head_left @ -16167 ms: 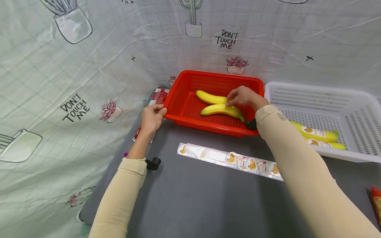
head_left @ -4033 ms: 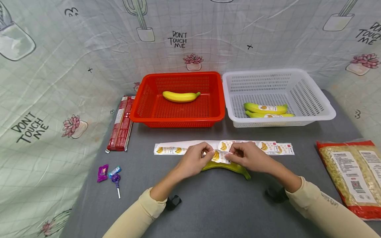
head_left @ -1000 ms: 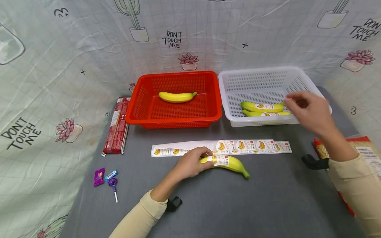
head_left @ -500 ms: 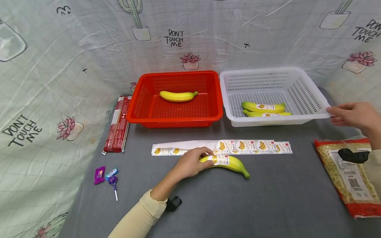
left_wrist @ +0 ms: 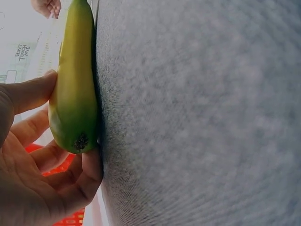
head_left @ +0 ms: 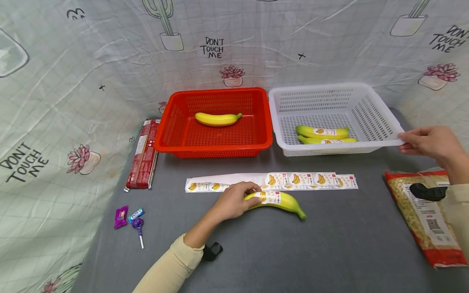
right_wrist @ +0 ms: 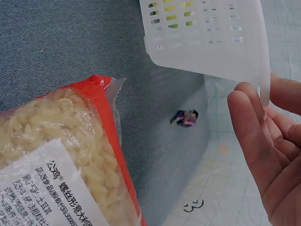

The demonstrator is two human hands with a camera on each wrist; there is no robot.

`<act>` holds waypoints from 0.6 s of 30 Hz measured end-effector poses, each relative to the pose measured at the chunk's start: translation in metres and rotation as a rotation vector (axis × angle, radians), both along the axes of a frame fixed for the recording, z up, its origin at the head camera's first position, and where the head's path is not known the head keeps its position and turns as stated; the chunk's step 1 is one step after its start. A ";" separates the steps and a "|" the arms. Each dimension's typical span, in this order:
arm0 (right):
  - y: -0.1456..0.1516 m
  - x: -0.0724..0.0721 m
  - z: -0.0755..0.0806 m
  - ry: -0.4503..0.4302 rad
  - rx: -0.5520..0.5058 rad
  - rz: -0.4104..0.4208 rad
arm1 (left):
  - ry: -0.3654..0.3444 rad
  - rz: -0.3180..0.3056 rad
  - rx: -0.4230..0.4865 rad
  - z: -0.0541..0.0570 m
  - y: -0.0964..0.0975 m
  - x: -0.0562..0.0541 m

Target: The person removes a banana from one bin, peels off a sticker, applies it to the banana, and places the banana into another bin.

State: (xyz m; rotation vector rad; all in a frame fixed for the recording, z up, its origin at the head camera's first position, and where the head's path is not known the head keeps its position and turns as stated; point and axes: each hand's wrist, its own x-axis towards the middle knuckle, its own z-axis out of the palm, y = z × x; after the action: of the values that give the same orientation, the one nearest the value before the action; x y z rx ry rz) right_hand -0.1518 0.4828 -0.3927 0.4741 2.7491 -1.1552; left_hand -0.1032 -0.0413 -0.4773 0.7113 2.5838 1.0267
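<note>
On the dark grey table lies a yellow-green banana (head_left: 289,202) with a white label (head_left: 272,197) on its upper side. My left hand (head_left: 236,199) grips its left end, thumb on one side and fingers curled under the tip (left_wrist: 81,141) in the left wrist view. At the right, my right hand (head_left: 434,144) pinches the front right corner of the white basket (head_left: 393,140) between thumb and fingers. Two labelled bananas (head_left: 322,132) lie inside that basket. One unlabelled banana (head_left: 218,119) rests in the red basket (head_left: 216,149).
Behind the gripped banana runs a strip of banana stickers (head_left: 307,179). A pasta bag (right_wrist: 61,141) lies at the right, below the white basket. At the left are a red packet (head_left: 142,156), two wrapped candies (head_left: 121,217) and a lollipop (head_left: 137,224). A printed curtain hangs behind.
My right hand has left the label, passed over the white basket and taken hold of its corner. The label now lies on the banana; my left hand keeps its grip there.
</note>
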 end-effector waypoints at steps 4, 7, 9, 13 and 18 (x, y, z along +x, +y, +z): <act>0.002 0.001 -0.001 0.000 -0.004 -0.004 | 0.004 -0.008 -0.002 0.005 0.001 0.000; 0.003 0.001 -0.002 -0.003 0.001 0.003 | -0.001 0.000 0.010 0.016 0.000 -0.002; 0.003 0.001 -0.002 -0.004 0.001 0.008 | 0.001 0.009 0.027 0.028 0.000 -0.004; 0.004 0.002 -0.001 -0.013 0.007 0.017 | 0.030 0.019 0.067 0.058 0.004 -0.015; 0.000 0.000 0.003 -0.036 0.036 0.015 | 0.086 0.011 0.108 0.097 0.016 -0.039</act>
State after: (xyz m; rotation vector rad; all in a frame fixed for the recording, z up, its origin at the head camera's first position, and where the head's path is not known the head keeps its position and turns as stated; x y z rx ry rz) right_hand -0.1515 0.4829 -0.3896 0.4728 2.7422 -1.0846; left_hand -0.1422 -0.0249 -0.3799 0.7845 2.6237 1.1715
